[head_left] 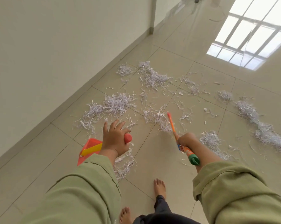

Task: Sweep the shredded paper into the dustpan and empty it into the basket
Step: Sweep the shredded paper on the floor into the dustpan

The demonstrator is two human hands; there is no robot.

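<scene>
Head view, looking down along two green sleeves at a pale tiled floor (152,159) beside a cream wall (47,46). The left hand (114,140) is out over the tiles with its fingers spread and fairly straight, while the palm and thumb hold the rounded red end of the dustpan handle (128,138). The dustpan (88,149) itself, red with a yellow strip across it, sits low just left of that wrist, partly hidden behind the sleeve. The right hand (185,141) is curled tightly round the broom handle (173,126), an orange stick with a green cap at the near end; the stick runs up and away from the hand toward the middle of the mess, and its far end is blurred.

Shredded paper (117,104) lies scattered on the floor ahead of both hands. One thick clump sits just beyond the left fingertips, near the wall. Another lies farther off toward the top of the spread, and a long band of it curves away to the right of the right hand. A smaller patch lies just beside the right wrist, and more strips trail under the left forearm, close to the dustpan. Thin single strips lie between the two hands.

Two bare feet (160,187) stand on the tiles at the bottom, near the trailing strips. A bright window reflection (249,38) shines on the floor at upper right.
</scene>
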